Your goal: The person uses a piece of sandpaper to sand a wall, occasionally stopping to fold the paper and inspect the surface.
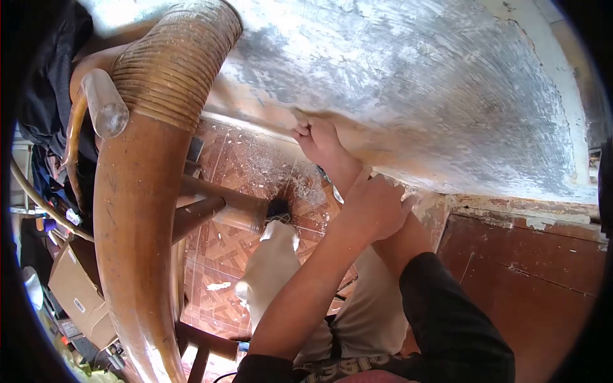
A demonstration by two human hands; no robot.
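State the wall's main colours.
The wall is patchy grey and white, brownish lower down, best seen in the head view.

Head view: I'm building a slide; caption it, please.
Left hand laid over the right forearm, right hand curled near a patchy wall, white-flecked floor below.

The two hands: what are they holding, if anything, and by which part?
The left hand clasps the right forearm between wrist and sleeve; whether the right hand holds anything cannot be told.

I saw a thick, curved wooden frame (140,210), ridged at one end, above the patterned floor (207,262), with dark cloth (54,83) beside it and a cardboard box (80,290) nearby.
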